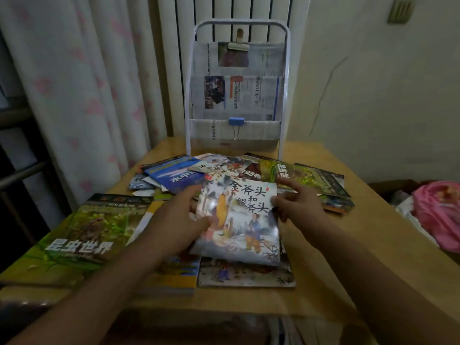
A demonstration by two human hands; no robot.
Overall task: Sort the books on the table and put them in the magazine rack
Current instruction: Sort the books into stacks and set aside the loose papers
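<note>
A picture book (239, 220) is being held at centre frame above the worktop (348, 245) — pinched at its edges by the left hand (184, 220) and right hand (296, 202). It is best kept level and carried clear of the scattered books (321, 180) — toward the magazine rack (236, 95) at upper centre.

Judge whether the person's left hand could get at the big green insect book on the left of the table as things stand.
Probably yes, once freed. The left hand now grips the picture book together with the right hand. The green insect book lies flat just beside it, cover up, nothing on top.
</note>
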